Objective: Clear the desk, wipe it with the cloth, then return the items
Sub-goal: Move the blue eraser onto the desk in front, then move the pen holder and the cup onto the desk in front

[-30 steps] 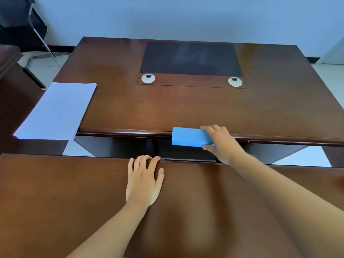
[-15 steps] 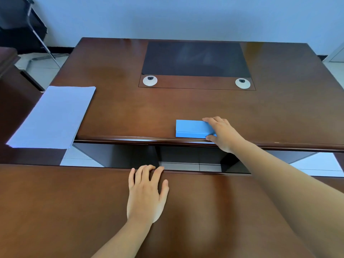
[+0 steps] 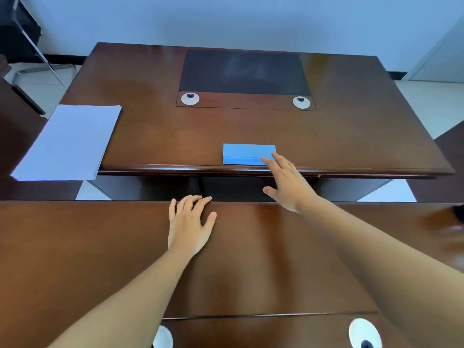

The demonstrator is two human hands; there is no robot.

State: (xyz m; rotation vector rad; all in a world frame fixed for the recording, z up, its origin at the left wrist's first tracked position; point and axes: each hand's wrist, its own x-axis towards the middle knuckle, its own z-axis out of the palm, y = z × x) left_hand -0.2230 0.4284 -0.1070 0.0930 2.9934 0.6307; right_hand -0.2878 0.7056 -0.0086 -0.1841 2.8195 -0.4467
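A blue rectangular box (image 3: 247, 153) lies flat on the far brown desk (image 3: 351, 136), close to its near edge. My right hand (image 3: 286, 183) hovers just in front of it with fingers spread; the fingertips overlap the box's near right corner and nothing is gripped. My left hand (image 3: 189, 223) rests palm down on the near desk (image 3: 75, 247), its fingers at the far edge. A stack of white paper (image 3: 67, 143) sits on the far desk's left side and overhangs the corner. No cloth is in view.
A dark inset panel (image 3: 243, 71) with two round grommets (image 3: 190, 98) lies at the far desk's middle. A gap separates the two desks. Two grommets (image 3: 365, 334) show at the near desk's bottom edge. A blurred dark thing (image 3: 458, 212) sits at the right.
My right hand carried the blue box from the far desk's edge onto its top, set it down, let go and drew back. The left hand stayed put.
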